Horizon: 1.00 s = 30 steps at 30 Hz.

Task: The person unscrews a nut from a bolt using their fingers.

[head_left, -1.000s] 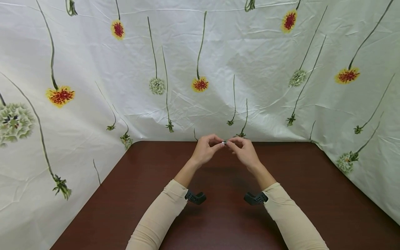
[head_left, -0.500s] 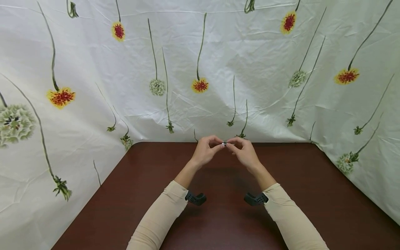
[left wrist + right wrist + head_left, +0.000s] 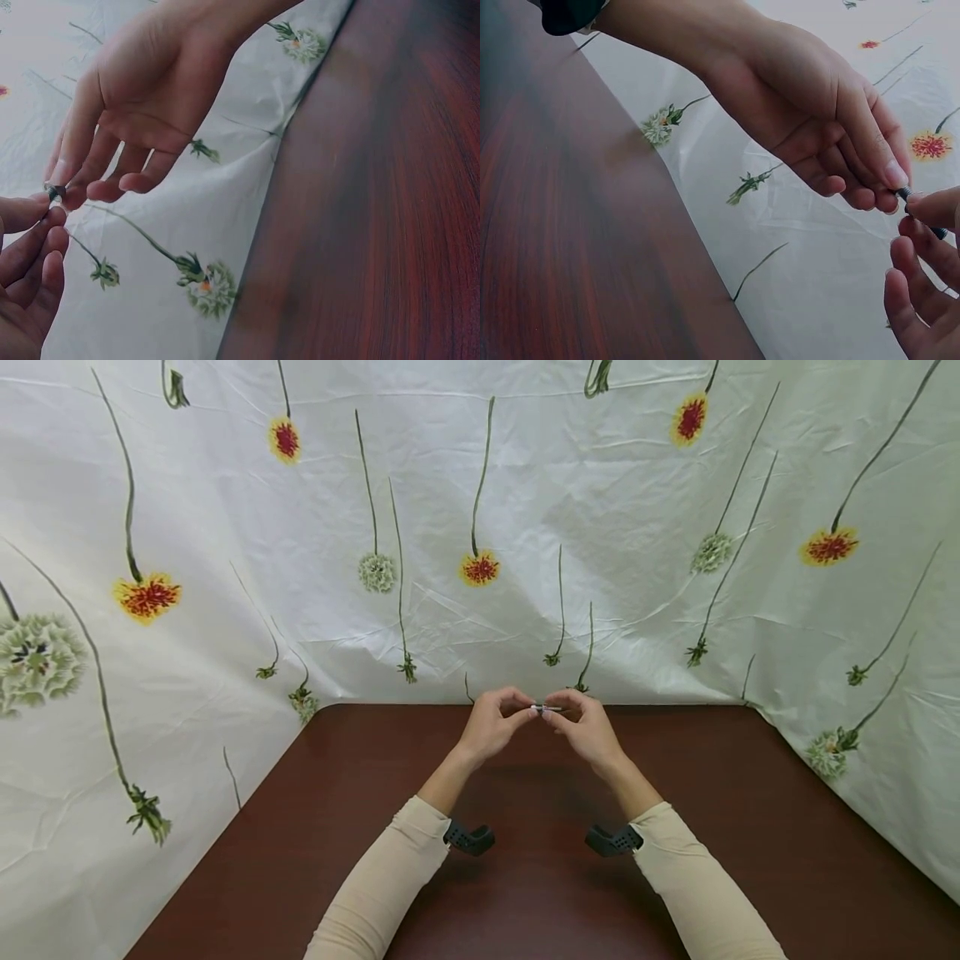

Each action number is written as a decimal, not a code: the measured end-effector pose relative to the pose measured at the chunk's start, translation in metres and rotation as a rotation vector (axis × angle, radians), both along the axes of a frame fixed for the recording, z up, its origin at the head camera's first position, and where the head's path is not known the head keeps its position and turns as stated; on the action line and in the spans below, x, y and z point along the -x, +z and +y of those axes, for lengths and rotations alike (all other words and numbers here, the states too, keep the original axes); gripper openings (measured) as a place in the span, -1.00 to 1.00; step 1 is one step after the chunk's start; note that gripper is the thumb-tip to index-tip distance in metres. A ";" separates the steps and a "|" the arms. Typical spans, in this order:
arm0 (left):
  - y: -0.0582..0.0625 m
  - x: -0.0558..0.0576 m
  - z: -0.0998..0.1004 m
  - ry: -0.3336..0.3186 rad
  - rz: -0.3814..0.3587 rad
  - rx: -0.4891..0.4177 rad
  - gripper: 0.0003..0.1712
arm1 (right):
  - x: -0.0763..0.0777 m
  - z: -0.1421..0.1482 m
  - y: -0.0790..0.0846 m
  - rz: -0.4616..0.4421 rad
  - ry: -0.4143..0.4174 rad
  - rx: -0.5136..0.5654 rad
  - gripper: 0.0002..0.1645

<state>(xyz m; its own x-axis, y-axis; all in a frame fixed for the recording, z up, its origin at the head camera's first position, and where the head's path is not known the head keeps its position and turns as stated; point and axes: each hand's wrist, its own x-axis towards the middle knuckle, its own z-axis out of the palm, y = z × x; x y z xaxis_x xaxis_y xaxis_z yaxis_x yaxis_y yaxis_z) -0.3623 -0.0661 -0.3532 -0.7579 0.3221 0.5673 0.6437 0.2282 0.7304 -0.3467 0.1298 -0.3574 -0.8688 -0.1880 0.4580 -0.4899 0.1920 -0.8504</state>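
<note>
Above the 12 o'clock end of the table (image 3: 540, 910), the left hand (image 3: 491, 723) and the right hand (image 3: 588, 728) meet at the fingertips over a small dark rod (image 3: 552, 708) — the one thing they share. What has changed over the last second is how much of it shows: a second ago only a short dark-and-white bit was visible between the fingertips, and now a slim length points toward 3 o'clock, past the right thumb. The hands themselves have scarcely moved, so I judge this to be close fingertip work, with the rod being shifted or handed along within the grip. The left thumb and forefinger pinch its 9 o'clock end. The right thumb and forefinger pinch it farther toward 3 o'clock, and the right wrist view shows its dark tip standing out beyond the right thumb; the other fingers there are loosely bent and spread. Whether the rod is one piece or two joined parts I cannot tell. The forearms come in from 7 and 5 o'clock, in pale sleeves (image 3: 386, 881) with a dark wrist device (image 3: 468, 837) on each wrist. Past the table at 12 o'clock hangs a white flowered cloth (image 3: 525, 485).
</note>
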 end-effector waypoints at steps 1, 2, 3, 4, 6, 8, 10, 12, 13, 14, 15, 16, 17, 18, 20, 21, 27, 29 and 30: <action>-0.001 0.000 0.000 0.003 0.001 -0.001 -0.86 | 0.000 0.000 0.000 -0.005 0.007 0.001 -0.63; -0.002 0.001 -0.001 0.002 0.002 -0.004 -0.86 | -0.001 0.000 0.000 -0.011 0.011 0.002 -0.60; -0.002 0.001 -0.001 0.004 0.000 -0.007 -0.86 | 0.000 0.000 -0.001 -0.015 0.014 0.003 -0.58; -0.002 0.001 -0.002 0.003 -0.001 -0.011 -0.87 | -0.001 -0.001 -0.001 -0.018 0.015 0.001 -0.58; -0.003 0.002 -0.003 -0.003 -0.005 -0.016 -0.86 | -0.001 -0.002 -0.001 -0.025 0.008 -0.001 -0.60; -0.003 0.002 -0.004 -0.010 -0.005 -0.018 -0.87 | -0.002 -0.003 0.000 -0.023 -0.005 0.005 -0.63; -0.002 0.001 -0.004 -0.012 -0.003 -0.012 -0.87 | -0.002 -0.003 0.000 -0.018 -0.012 0.012 -0.65; -0.003 0.002 -0.004 -0.014 -0.003 -0.006 -0.88 | -0.005 -0.004 0.002 -0.021 -0.013 0.021 -0.69; -0.003 0.002 -0.004 -0.015 -0.003 -0.003 -0.88 | -0.004 -0.003 0.002 -0.019 -0.008 0.024 -0.70; -0.003 0.003 -0.004 -0.014 -0.002 0.000 -0.88 | -0.005 -0.003 0.002 -0.015 -0.002 0.024 -0.71; -0.003 0.003 -0.003 -0.015 -0.002 0.001 -0.88 | -0.005 -0.003 0.002 -0.013 0.004 0.023 -0.70; -0.003 0.004 -0.003 -0.015 -0.002 0.001 -0.87 | -0.005 -0.002 0.002 -0.016 0.010 0.022 -0.67; -0.003 0.004 -0.003 -0.016 -0.002 -0.001 -0.87 | -0.005 -0.002 0.003 -0.022 0.012 0.022 -0.63; -0.003 0.004 -0.004 -0.017 -0.003 -0.001 -0.87 | -0.005 -0.002 0.003 -0.024 0.010 0.017 -0.61; -0.003 0.004 -0.003 -0.017 -0.004 -0.002 -0.87 | -0.003 -0.002 0.000 -0.028 0.002 0.019 -0.59; -0.003 0.005 -0.003 -0.018 -0.003 -0.002 -0.87 | -0.003 -0.002 0.000 -0.033 -0.004 0.018 -0.60; -0.003 0.004 -0.003 -0.030 -0.010 -0.020 -0.87 | 0.000 -0.002 -0.002 -0.012 -0.012 0.019 -0.67; -0.002 0.004 -0.003 -0.033 -0.010 -0.022 -0.85 | 0.001 -0.002 -0.002 -0.010 -0.008 0.022 -0.64; -0.002 0.004 -0.003 -0.031 -0.009 -0.020 -0.85 | 0.000 -0.002 -0.002 -0.010 -0.010 0.021 -0.62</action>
